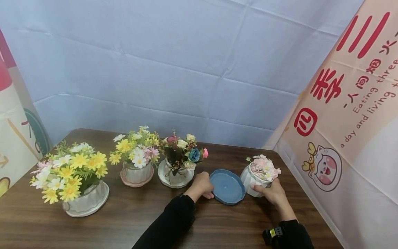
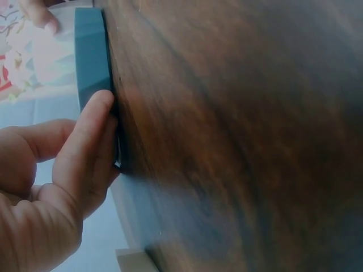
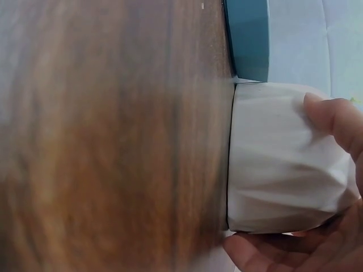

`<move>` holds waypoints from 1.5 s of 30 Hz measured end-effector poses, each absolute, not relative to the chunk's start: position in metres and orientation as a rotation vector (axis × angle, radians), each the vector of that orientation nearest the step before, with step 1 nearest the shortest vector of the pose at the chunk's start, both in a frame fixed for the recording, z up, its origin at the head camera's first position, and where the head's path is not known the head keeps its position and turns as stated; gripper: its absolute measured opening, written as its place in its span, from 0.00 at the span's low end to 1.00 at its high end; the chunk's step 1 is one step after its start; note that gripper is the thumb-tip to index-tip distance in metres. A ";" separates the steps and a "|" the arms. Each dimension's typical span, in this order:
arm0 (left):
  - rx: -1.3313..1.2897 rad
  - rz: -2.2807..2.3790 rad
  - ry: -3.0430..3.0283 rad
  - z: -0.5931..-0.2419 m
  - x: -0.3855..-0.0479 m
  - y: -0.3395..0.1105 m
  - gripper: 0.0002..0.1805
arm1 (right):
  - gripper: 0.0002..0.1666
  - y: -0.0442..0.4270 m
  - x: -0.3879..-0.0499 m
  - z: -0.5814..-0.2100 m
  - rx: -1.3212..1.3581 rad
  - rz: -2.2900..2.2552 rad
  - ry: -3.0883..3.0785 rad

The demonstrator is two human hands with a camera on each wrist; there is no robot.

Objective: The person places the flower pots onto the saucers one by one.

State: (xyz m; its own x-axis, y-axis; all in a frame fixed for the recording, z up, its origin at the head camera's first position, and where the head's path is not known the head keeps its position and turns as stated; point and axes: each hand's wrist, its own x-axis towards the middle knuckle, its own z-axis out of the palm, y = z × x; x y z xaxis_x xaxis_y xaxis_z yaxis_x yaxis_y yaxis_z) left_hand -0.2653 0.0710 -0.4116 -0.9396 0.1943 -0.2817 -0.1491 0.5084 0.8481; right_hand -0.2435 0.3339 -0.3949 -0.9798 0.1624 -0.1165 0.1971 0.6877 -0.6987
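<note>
In the head view, a round blue saucer (image 1: pixel 227 186) with a low faceted rim lies on the table. My left hand (image 1: pixel 202 185) has bent fingers at its left edge and holds the rim; in the left wrist view the fingertips meet the teal side wall (image 2: pixel 92 54), and part of the contact is hidden. To the right stands a white faceted pot (image 1: pixel 250 181) with pale pink and white flowers (image 1: pixel 265 167). My right hand (image 1: pixel 273 192) grips this pot low down; the thumb (image 3: pixel 332 116) presses one side and the other fingers the opposite side.
Three potted flower arrangements stand on saucers to the left: yellow and white daisies (image 1: pixel 69 173), a smaller mixed bunch (image 1: pixel 138 145), and roses with a blue one (image 1: pixel 193 155). The brown wooden table (image 1: pixel 130 214) meets a pale cloth backdrop (image 1: pixel 174 69) behind.
</note>
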 end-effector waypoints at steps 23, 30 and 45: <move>0.089 1.528 2.390 -0.402 -0.270 0.061 0.24 | 0.61 0.333 -0.243 -0.395 0.273 -1.150 2.897; 0.026 1.524 2.408 -0.402 -0.273 0.058 0.25 | 0.62 0.333 -0.243 -0.395 0.286 -1.152 2.880; -0.024 1.489 2.469 -0.409 -0.280 0.054 0.28 | 0.63 0.335 -0.243 -0.397 0.265 -1.145 2.892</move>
State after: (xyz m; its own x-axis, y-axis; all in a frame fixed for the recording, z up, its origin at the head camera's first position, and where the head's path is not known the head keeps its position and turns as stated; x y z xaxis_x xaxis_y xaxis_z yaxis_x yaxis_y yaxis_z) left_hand -0.2798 0.0541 -0.4091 -0.9667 0.1181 -0.2269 -0.1456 0.4752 0.8677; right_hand -0.2432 0.3350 -0.3967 -0.9854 0.1496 -0.0808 0.1644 0.7165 -0.6779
